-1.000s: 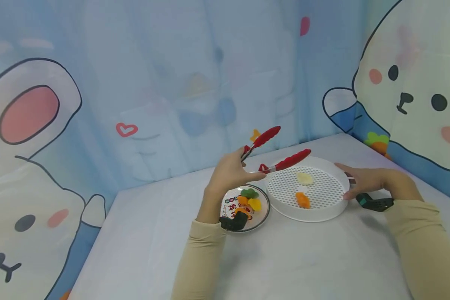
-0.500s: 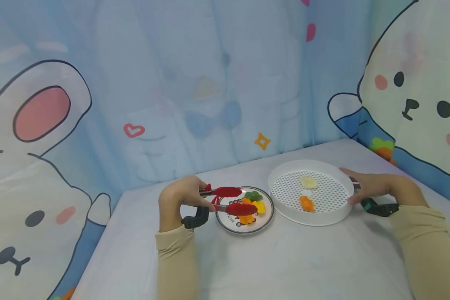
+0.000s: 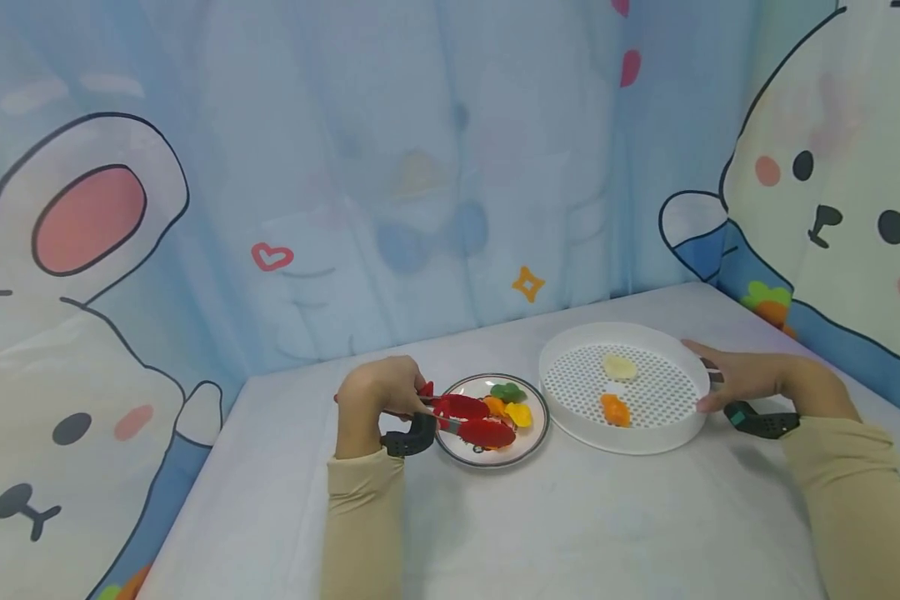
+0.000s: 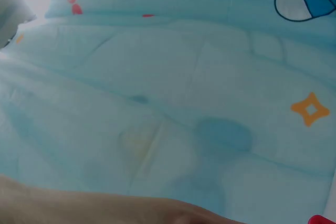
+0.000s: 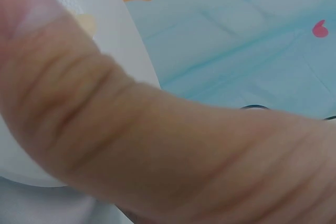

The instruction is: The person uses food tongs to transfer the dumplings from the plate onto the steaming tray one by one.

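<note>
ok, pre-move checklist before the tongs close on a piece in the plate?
1. Left hand grips the red tongs: ok.
2. Tong tips over the small plate: ok.
3. Tips apart, ready to close: ok.
4. A piece between the tips: cannot tell; they lie over the orange piece, contact hidden.
5. Right hand rests on the rim of the white perforated tray: ok.
6. Free tray floor beside the orange piece in the tray and the pale piece: ok.

Red tongs (image 3: 471, 419); white perforated tray (image 3: 622, 433); orange piece (image 3: 614, 409).
</note>
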